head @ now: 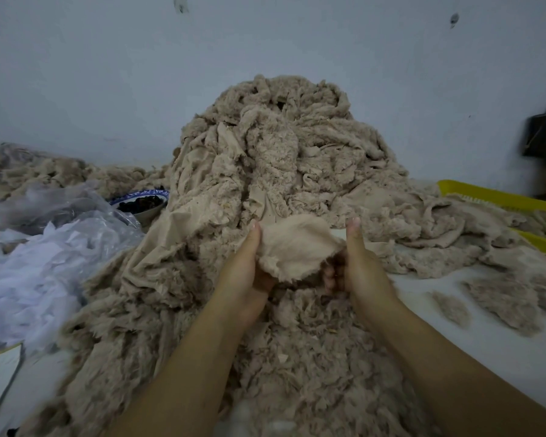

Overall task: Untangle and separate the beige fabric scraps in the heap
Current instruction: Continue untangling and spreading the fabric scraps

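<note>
Both hands on one beige scrap, foot of the heap.

Left: crumpled white cloth (29, 279), crinkled clear plastic (60, 209), blue-rimmed bowl (139, 200). Centre: tall heap (281, 152) of fuzzy, frayed beige pieces on the white counter (486, 342). Left hand (246, 266) and right hand (356, 263), slightly apart and thumbs up, pinch opposite edges of a soft, ragged-edged scrap (297, 247). Right: loose tufts (451, 307), yellow plastic tray (501, 198).
</note>
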A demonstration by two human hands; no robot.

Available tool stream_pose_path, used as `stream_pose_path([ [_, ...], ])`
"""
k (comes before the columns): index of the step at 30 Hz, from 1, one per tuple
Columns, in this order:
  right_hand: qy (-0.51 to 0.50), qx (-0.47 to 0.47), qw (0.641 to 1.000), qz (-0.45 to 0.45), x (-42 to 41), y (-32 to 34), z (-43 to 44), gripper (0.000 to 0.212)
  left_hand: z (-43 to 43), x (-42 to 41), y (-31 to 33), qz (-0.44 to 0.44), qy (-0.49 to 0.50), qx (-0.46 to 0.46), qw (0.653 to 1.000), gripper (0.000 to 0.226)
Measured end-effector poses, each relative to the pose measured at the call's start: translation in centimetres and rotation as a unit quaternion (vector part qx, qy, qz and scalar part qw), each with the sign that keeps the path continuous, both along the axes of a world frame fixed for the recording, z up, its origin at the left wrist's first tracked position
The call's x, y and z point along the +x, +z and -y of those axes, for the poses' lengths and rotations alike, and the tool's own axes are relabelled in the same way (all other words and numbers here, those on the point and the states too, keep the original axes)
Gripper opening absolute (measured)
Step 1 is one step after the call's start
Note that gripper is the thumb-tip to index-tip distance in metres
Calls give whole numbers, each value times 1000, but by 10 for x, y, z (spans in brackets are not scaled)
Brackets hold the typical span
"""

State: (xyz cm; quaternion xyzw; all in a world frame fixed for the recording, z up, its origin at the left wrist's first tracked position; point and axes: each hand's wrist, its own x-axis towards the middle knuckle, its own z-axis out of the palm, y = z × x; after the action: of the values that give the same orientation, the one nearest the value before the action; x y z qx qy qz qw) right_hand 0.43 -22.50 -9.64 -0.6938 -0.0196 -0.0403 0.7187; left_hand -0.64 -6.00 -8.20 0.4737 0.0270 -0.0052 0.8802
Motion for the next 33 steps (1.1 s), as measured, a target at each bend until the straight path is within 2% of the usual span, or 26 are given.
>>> stream_pose_path([
  [3,15,-2,1000,5,2,-1,-1,91,1,-3,0,27,9,41,999,53],
  [5,47,-3,998,38,1,0,-1,95,4,-6,-2,63,16,108,992,43],
  [6,61,-17,996,62,2,-1,-1,86,6,-7,-4,89,26,172,981,33],
  [8,59,-59,993,79,3,-2,1,54,11,-11,-8,135,63,318,936,16],
  [10,55,-138,985,93,4,-1,2,28,14,-14,-9,167,64,386,905,16],
  [12,64,-233,961,133,4,-3,3,23,16,-18,-3,172,64,373,910,20],
  [14,60,-283,940,183,3,-5,4,23,14,-17,2,150,91,332,927,18],
  [17,44,-287,928,234,3,-6,2,23,7,-11,5,131,102,219,962,27],
  [19,42,-260,939,223,2,-2,2,25,5,-7,5,105,68,110,986,21],
  [20,51,-246,942,221,0,1,2,26,5,-8,7,91,49,84,991,17],
  [23,117,-239,936,230,-8,6,-2,28,9,-11,7,51,-21,111,992,27],
  [26,159,-232,933,225,-15,7,-7,23,8,-12,9,47,-18,129,990,35],
  [29,138,-216,940,224,-12,5,-7,23,6,-12,13,69,26,129,989,33],
  [32,85,-193,964,163,-4,2,-8,22,3,-8,12,51,105,117,986,31],
  [33,42,-149,979,135,-1,3,-5,16,0,-5,11,36,130,116,984,29],
])
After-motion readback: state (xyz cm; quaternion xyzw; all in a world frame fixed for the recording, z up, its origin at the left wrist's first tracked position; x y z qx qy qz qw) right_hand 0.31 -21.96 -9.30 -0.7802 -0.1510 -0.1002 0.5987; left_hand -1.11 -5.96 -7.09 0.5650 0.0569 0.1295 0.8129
